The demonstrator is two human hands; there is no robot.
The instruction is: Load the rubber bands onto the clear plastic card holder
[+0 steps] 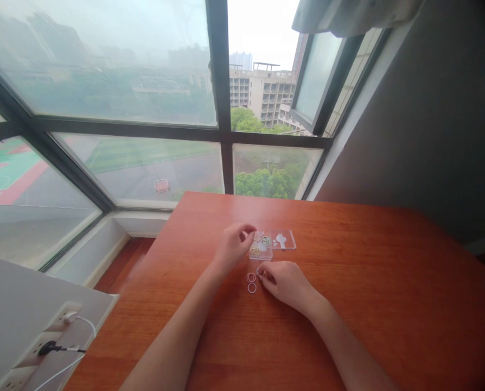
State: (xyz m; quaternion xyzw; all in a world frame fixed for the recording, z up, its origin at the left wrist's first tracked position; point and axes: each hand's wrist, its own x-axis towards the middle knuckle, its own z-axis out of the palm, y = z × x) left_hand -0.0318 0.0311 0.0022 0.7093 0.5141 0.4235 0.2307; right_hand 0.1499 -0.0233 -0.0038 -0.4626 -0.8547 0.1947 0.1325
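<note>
A small clear plastic box (261, 257) lies on the table with its lid (290, 239) folded back to the right. Inside its compartments are small rings, among them yellowish rings (254, 251) and green rings (266, 240). My left hand (231, 247) is at the box's left edge, thumb and fingertips closed over its upper left corner; whatever they pinch is too small to make out. Just below the box, my right hand (286, 279) pinches a pale ring (258, 271) at the tabletop. Left of those fingertips lie a pink ring (251, 277) and a whitish ring (251, 288), close together.
The reddish-brown wooden table (368, 282) spreads widely to the right. Dark-framed windows (222, 98) stand beyond its far edge, one pane swung open. At the lower left, plugs and cables (55, 348) sit in wall sockets beside the table.
</note>
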